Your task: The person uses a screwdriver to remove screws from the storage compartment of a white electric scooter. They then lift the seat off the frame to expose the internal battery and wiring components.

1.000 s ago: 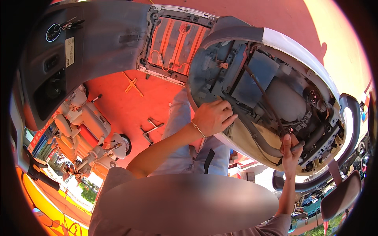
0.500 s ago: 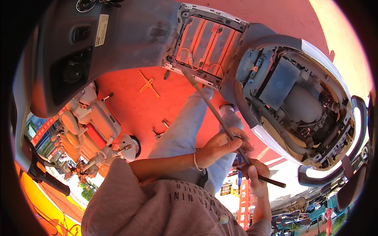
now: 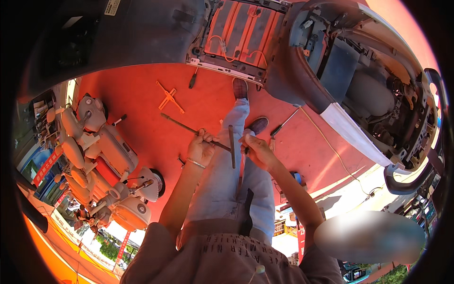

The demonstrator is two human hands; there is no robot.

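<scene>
My left hand (image 3: 202, 150) is closed round the long dark shaft of a T-handle wrench (image 3: 182, 124). The shaft slants up and left over the red floor, and its crossbar stands roughly upright between my two hands. Just right of the crossbar is my right hand (image 3: 257, 149), off the bar, with its fingers curled together; a small dark bit shows at them, too little to name. Ahead lies an open compartment with several orange-and-grey battery blocks (image 3: 231, 28) and loose wires. The wrench's far end is apart from it.
An orange cross-shaped tool (image 3: 169, 98) and a screwdriver (image 3: 193, 80) lie on the floor. Another screwdriver (image 3: 283, 124) is by my foot, near a thin cable (image 3: 331, 144). The vehicle's open body (image 3: 369, 90) fills the right; parked scooters (image 3: 111, 156) stand at left.
The wrench has swung away from the battery compartment's edge, its far end now lower and further left. My right hand has come off its crossbar. My view has shifted too.
</scene>
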